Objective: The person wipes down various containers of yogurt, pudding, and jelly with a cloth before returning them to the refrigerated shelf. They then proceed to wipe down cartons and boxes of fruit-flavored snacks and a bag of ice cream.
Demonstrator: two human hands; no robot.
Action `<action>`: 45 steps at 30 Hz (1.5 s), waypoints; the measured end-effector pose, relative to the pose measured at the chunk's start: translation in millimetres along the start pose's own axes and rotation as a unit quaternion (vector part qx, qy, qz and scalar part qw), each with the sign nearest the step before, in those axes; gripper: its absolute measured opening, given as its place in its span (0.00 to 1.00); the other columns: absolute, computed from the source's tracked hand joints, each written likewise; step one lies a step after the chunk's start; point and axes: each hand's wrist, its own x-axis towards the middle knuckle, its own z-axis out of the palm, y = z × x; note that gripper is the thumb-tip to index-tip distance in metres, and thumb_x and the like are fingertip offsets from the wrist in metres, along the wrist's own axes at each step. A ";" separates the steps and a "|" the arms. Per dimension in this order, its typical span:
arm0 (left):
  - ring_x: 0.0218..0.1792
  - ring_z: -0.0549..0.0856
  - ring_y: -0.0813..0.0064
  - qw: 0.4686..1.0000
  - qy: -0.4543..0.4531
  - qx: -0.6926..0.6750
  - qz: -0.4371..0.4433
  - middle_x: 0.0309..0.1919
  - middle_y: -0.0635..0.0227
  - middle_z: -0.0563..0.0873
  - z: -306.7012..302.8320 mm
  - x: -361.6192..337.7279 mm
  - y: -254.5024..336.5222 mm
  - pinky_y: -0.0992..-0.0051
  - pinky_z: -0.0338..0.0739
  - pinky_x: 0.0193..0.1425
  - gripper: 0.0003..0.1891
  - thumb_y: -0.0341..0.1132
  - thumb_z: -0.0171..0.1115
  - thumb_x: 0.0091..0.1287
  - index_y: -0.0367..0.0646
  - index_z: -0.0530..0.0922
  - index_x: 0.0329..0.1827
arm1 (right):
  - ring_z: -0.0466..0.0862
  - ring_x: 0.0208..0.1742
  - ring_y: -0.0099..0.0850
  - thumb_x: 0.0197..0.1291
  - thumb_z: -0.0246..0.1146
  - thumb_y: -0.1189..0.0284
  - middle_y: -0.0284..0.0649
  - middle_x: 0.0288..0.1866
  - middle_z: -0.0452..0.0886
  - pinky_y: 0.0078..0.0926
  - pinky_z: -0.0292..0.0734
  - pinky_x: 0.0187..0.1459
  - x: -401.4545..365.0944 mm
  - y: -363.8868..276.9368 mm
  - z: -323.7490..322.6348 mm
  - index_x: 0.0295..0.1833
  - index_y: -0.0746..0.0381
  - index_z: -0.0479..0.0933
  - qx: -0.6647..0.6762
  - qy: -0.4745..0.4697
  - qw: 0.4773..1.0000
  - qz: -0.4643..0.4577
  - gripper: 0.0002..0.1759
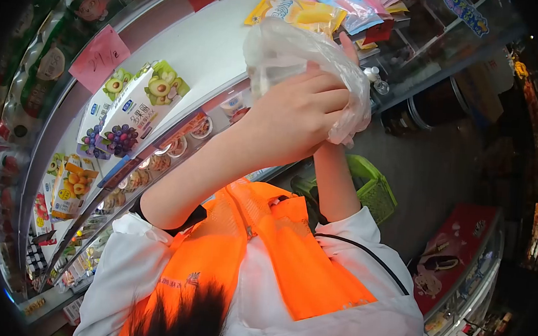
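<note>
A thin, translucent plastic bag [284,41] is bunched up around both my hands, above the front edge of a white display shelf. My left hand [314,105] reaches across from the left, its fingers curled closed on the crumpled film. Behind it my right hand [350,49] comes up from below, mostly covered by the bag and my left hand. One of its fingers sticks up past the bag, and it appears to grip the film from the far side. What the bag contains, if anything, I cannot make out. Just beyond it lie yellow, blue and pink snack packets [298,11].
Fruit-printed cartons [142,109] stand on the shelf at left, near a pink handwritten price card [100,58]. Small packaged cups [170,148] line the lower shelf. A green basket [370,191] is below my right forearm. A red-sided display case [453,256] stands at right.
</note>
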 end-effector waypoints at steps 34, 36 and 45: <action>0.53 0.78 0.56 0.725 -0.215 0.060 -0.651 0.53 0.58 0.78 -46.7 -318.3 80.9 0.64 0.73 0.54 0.19 0.34 0.58 0.62 0.40 0.72 0.55 | 0.78 0.52 0.32 0.56 0.59 0.73 0.40 0.51 0.80 0.28 0.69 0.53 -245.6 327.4 -49.4 0.54 0.67 0.76 -0.115 -0.135 0.741 0.647 0.19; 0.52 0.78 0.56 0.731 -0.192 0.068 -0.651 0.53 0.58 0.78 -49.4 -325.5 88.0 0.64 0.73 0.54 0.19 0.34 0.58 0.62 0.40 0.72 0.55 | 0.78 0.52 0.30 0.58 0.58 0.75 0.40 0.51 0.81 0.25 0.68 0.55 -248.4 324.2 -47.0 0.52 0.67 0.78 -0.148 -0.181 0.753 0.616 0.17; 0.59 0.73 0.57 0.807 0.038 0.261 -0.528 0.57 0.61 0.75 -110.2 -288.0 48.0 0.62 0.68 0.61 0.23 0.30 0.63 0.57 0.42 0.72 0.57 | 0.81 0.32 0.27 0.62 0.56 0.55 0.41 0.29 0.84 0.24 0.72 0.38 -269.6 324.5 -83.3 0.38 0.63 0.85 -0.155 -0.333 0.765 0.530 0.23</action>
